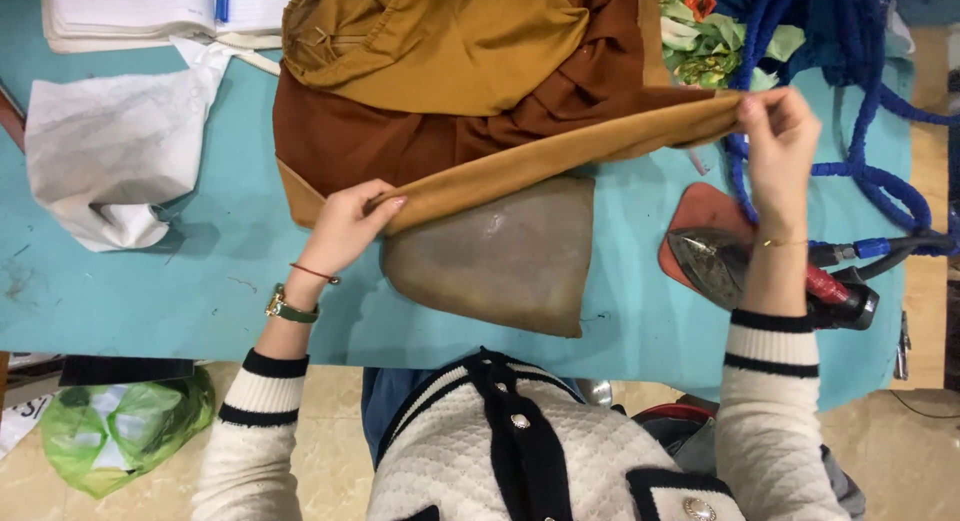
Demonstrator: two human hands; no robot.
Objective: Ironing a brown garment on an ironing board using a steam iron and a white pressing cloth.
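Mustard fabric strip (560, 153) pinched taut: left hand (350, 221) | right hand (778, 131) | green bag (120, 426) on floor

On the tabletop (200, 281) the folded cloth (520, 166) lies across the middle, over a pressing pad (500, 261). The iron (720, 266) rests to the right on its mat (700, 206). A crumpled sheet (110, 151) lies left, a notebook (130, 11) behind it.
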